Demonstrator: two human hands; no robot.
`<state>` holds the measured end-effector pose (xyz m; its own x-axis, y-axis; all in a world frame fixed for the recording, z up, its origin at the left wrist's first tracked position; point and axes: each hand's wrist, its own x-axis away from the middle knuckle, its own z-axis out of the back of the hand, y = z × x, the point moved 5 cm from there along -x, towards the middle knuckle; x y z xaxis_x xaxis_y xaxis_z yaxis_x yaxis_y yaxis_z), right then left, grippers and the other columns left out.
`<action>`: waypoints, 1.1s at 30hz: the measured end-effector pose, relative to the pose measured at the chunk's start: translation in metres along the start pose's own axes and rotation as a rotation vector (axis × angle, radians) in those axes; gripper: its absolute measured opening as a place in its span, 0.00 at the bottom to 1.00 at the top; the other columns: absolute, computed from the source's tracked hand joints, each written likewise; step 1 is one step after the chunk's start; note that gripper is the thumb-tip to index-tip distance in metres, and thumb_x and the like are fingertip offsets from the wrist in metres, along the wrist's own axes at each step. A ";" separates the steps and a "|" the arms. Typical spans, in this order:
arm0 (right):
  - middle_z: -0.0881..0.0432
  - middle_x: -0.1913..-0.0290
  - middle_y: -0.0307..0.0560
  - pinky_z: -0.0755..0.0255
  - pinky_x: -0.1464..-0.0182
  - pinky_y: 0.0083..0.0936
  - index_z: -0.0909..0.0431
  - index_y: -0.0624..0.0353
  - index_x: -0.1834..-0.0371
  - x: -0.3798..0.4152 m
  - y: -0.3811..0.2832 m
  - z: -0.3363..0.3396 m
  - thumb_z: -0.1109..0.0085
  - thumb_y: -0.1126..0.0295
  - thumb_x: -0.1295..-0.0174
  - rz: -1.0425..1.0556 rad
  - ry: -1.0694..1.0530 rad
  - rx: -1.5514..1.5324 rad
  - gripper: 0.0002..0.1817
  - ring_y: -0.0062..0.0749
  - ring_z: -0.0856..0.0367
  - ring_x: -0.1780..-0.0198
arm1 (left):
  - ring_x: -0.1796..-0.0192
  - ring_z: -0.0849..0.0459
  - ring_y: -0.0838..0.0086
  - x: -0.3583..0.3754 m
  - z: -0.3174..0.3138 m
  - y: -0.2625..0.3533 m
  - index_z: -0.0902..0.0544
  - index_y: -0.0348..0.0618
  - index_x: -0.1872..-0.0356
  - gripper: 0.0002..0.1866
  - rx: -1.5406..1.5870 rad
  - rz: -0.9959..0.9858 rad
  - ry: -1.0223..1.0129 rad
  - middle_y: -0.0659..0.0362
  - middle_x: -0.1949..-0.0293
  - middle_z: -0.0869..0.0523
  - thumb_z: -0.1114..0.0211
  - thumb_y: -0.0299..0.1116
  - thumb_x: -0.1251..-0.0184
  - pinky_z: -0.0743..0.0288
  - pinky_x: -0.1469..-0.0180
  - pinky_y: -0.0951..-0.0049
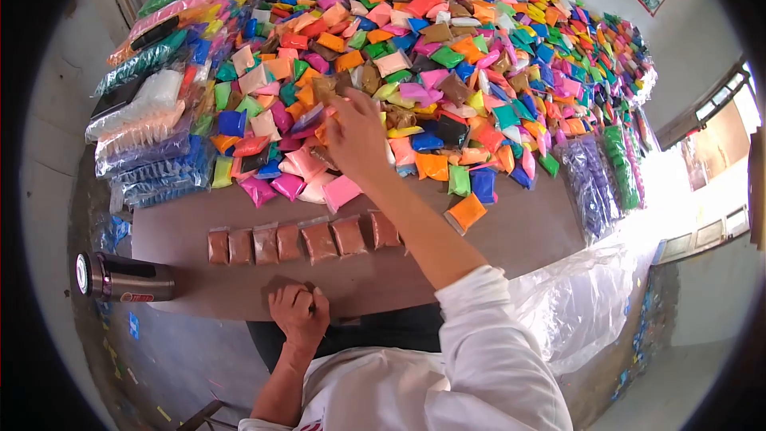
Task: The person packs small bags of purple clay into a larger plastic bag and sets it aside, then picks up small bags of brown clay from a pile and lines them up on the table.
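My right hand reaches over the near part of a large pile of coloured packets, its fingers spread and bent down among them. A crumpled brown packet lies just beyond the fingertips. My left hand rests curled at the table's front edge, and whatever may be inside its fingers is hidden. Between the pile and that hand, several reddish-brown packets lie in a row across the brown table. The right forearm overlaps the end of this row. A pink packet sits at the pile's near edge.
A dark metal flask lies on its side at the table's left edge. Bagged stacks of packets rise at the left, and bagged purple packets stand at the right. Clear plastic sheeting hangs by the right edge. One orange packet lies near my forearm.
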<state>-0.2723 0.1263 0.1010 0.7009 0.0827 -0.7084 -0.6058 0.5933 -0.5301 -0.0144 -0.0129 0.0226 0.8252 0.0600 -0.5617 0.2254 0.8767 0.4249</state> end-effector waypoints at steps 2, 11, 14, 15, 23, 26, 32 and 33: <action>0.21 0.39 0.59 0.29 0.35 0.46 0.20 0.60 0.45 0.018 0.016 0.040 0.33 0.71 0.41 -0.084 -0.033 0.170 0.20 0.60 0.27 0.36 | 0.68 0.23 0.60 0.001 0.000 -0.001 0.27 0.45 0.80 0.11 0.002 -0.005 -0.008 0.59 0.72 0.22 0.30 0.24 0.49 0.34 0.61 0.58; 0.20 0.40 0.50 0.21 0.46 0.40 0.27 0.57 0.32 0.064 0.131 0.171 0.25 0.67 0.47 -0.239 -0.177 0.412 0.36 0.50 0.17 0.43 | 0.68 0.23 0.60 0.002 -0.003 -0.002 0.28 0.46 0.80 0.12 0.020 -0.024 -0.014 0.60 0.72 0.23 0.31 0.25 0.47 0.34 0.61 0.58; 0.19 0.43 0.50 0.21 0.49 0.41 0.23 0.55 0.35 0.046 0.124 0.170 0.27 0.67 0.45 -0.275 -0.269 0.497 0.31 0.48 0.15 0.48 | 0.68 0.23 0.61 0.002 -0.003 -0.002 0.28 0.46 0.80 0.12 0.020 -0.015 -0.018 0.60 0.73 0.23 0.31 0.25 0.48 0.34 0.61 0.58; 0.17 0.47 0.50 0.21 0.51 0.41 0.21 0.56 0.39 0.043 0.133 0.167 0.27 0.66 0.43 -0.256 -0.252 0.425 0.27 0.48 0.14 0.51 | 0.68 0.23 0.61 0.001 -0.002 -0.002 0.28 0.46 0.81 0.12 0.019 -0.009 -0.020 0.60 0.73 0.23 0.31 0.24 0.48 0.34 0.61 0.59; 0.13 0.68 0.47 0.23 0.63 0.32 0.18 0.64 0.64 0.002 0.190 0.150 0.36 0.61 0.32 -0.499 -0.407 0.159 0.14 0.36 0.14 0.67 | 0.68 0.23 0.60 0.001 -0.002 0.000 0.27 0.43 0.80 0.11 0.012 0.002 -0.020 0.58 0.73 0.22 0.32 0.22 0.48 0.33 0.60 0.59; 0.11 0.62 0.47 0.21 0.61 0.29 0.16 0.65 0.57 0.000 0.155 0.147 0.39 0.66 0.30 -0.587 -0.413 -0.244 0.11 0.29 0.13 0.63 | 0.68 0.23 0.60 -0.001 -0.001 0.001 0.28 0.43 0.80 0.12 0.013 0.000 -0.018 0.58 0.73 0.22 0.32 0.22 0.48 0.33 0.60 0.59; 0.14 0.53 0.44 0.18 0.56 0.24 0.18 0.64 0.45 0.010 0.175 0.190 0.45 0.75 0.31 -0.558 -0.006 -0.286 0.14 0.26 0.14 0.55 | 0.68 0.23 0.61 0.000 -0.002 -0.001 0.28 0.45 0.82 0.13 0.009 -0.007 -0.014 0.59 0.73 0.23 0.31 0.24 0.48 0.34 0.62 0.59; 0.14 0.53 0.43 0.18 0.56 0.23 0.18 0.65 0.46 0.018 0.193 0.197 0.45 0.75 0.31 -0.577 0.030 -0.306 0.14 0.26 0.14 0.55 | 0.68 0.23 0.61 0.001 -0.003 -0.001 0.28 0.45 0.82 0.13 0.012 -0.008 -0.017 0.59 0.73 0.23 0.31 0.24 0.48 0.34 0.62 0.59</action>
<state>-0.3023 0.4001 0.0773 0.9373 -0.2058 -0.2812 -0.2186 0.2810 -0.9345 -0.0153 -0.0125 0.0200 0.8320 0.0446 -0.5530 0.2381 0.8716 0.4285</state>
